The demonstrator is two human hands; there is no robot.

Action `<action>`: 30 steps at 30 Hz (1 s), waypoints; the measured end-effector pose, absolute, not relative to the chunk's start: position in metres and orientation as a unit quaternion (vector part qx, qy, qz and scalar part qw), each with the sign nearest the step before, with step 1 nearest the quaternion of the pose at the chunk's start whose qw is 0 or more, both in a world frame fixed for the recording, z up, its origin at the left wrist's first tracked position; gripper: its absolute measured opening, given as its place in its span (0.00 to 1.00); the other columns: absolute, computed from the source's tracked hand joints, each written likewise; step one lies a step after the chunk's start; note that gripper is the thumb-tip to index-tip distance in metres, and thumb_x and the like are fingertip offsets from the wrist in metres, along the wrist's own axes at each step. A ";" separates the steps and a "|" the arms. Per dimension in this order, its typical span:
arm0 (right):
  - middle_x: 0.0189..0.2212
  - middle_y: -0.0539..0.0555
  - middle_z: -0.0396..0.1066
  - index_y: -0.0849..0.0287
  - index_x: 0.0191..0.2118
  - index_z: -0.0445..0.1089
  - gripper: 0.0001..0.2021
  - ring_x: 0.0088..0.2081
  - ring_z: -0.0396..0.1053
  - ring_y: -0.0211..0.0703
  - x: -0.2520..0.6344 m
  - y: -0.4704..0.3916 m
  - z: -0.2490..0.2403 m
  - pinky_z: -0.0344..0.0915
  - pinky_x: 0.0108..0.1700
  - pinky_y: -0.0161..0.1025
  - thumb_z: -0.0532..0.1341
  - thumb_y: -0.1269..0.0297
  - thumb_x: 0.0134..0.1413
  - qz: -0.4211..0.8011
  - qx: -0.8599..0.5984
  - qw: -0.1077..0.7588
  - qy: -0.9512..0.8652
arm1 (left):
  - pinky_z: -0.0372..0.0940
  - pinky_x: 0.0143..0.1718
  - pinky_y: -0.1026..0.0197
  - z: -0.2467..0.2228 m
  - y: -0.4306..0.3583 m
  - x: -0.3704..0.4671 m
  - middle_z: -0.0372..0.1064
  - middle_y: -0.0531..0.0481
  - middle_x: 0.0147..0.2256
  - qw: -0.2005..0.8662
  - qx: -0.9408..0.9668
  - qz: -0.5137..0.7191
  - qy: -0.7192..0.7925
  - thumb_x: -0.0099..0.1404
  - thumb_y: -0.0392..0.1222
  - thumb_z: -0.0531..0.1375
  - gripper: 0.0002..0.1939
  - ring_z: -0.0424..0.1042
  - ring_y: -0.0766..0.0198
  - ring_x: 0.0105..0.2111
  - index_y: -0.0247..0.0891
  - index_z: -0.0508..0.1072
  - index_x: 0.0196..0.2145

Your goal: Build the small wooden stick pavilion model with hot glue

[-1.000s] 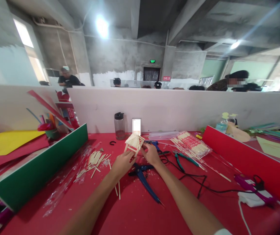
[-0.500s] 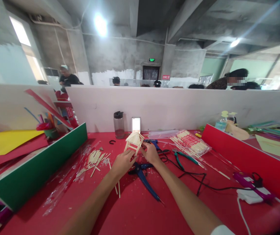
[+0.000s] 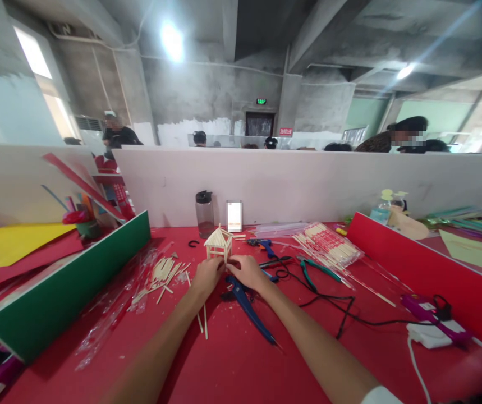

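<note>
A small pavilion model of pale wooden sticks [image 3: 219,242], with a peaked roof on posts, stands upright on the red table [image 3: 241,370]. My left hand [image 3: 207,276] is closed at its lower front edge. From the right, my right hand [image 3: 247,271] has its fingers closed on the model's lower right corner, close to the left fingertips. The fingers hide the lower front of the model. A blue-handled cutter [image 3: 251,314] lies just in front of the hands. Loose sticks [image 3: 164,275] are heaped to the left.
Behind the model are a bottle [image 3: 205,216] and a phone [image 3: 234,216]. To the right lie a blue glue gun [image 3: 266,247], green-handled pliers [image 3: 308,275], black cables and packaged sticks [image 3: 329,244]. Green [image 3: 76,286] and red [image 3: 426,275] boards flank the workspace.
The stick model has moved left and is turned, its roof now upright and peaked. Both hands have shifted left with it and come closer together, uncovering the phone and the glue gun.
</note>
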State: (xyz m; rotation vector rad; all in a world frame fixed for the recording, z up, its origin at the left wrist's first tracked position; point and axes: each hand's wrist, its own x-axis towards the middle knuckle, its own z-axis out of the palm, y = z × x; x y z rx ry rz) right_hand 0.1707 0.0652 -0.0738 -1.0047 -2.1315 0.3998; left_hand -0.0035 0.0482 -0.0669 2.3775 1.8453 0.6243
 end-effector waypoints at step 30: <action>0.38 0.55 0.77 0.56 0.42 0.73 0.20 0.38 0.74 0.46 0.215 0.032 -0.045 0.60 0.35 0.35 0.63 0.44 0.52 0.152 -0.457 0.157 -0.862 | 0.56 0.28 0.63 -0.036 0.020 -0.009 0.76 0.47 0.30 0.107 0.872 0.076 0.471 0.61 0.42 0.59 0.07 0.74 0.57 0.31 0.44 0.78 0.30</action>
